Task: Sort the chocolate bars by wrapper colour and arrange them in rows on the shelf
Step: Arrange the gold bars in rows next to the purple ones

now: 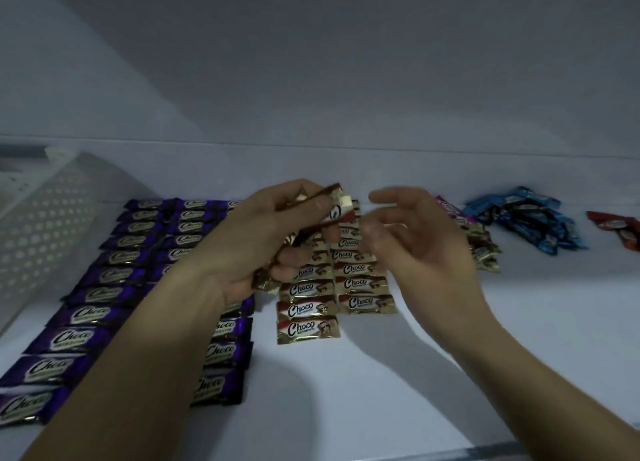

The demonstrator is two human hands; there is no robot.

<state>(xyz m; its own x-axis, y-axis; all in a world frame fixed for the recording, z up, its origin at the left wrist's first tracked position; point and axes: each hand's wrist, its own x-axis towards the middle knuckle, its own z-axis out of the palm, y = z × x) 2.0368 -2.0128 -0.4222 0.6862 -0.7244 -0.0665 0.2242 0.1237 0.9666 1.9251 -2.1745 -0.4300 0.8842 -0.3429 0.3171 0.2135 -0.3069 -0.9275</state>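
Note:
My left hand [263, 239] is shut on a bunch of gold-and-brown chocolate bars [332, 204], held above the white shelf [433, 356]. Just to its right, my right hand [419, 242] hovers with fingers apart and nothing in it, blurred. Beneath both hands, gold bars [308, 308] lie in two rows running away from me. Purple bars [86, 317] fill rows on the left, partly hidden by my left forearm. Behind my right hand sits a loose gold pile [485, 249], with a pink-purple bar [446, 206] at its far end.
A heap of blue bars [526, 223] lies at the right rear, and red bars [620, 228] at the far right edge. A white perforated basket [45, 225] leans at the left. The shelf's back wall [346, 79] rises behind.

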